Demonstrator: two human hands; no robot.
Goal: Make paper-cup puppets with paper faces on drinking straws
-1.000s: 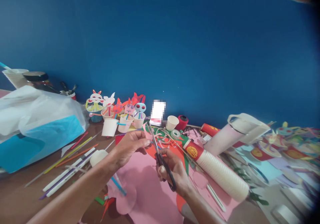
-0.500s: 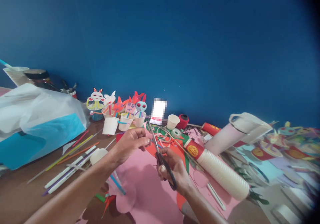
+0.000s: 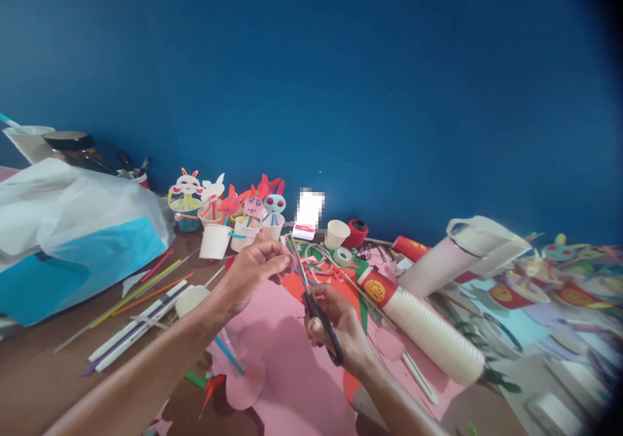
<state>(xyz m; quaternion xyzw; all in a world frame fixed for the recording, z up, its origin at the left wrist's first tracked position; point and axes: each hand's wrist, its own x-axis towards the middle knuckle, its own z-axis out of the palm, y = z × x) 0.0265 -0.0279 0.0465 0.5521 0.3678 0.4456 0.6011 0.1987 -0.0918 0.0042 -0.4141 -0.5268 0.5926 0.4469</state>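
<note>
Head view: right hand (image 3: 341, 326) grips scissors (image 3: 310, 298), long axis toward 11 o'clock; left hand (image 3: 256, 270), nearer the tips, pinches pink paper (image 3: 287, 246) at the blades' 9 o'clock.

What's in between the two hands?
In the head view, the blades of the scissors stick up between them; the right hand holds the handles. A small pink piece shows there too, at the left hand.

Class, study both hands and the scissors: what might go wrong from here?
The left hand has its fingertips near the blades of the scissors, so a slip might nick them. The pink paper there is small, so a cut could stray. The left forearm might knock the nearby white markers.
</note>
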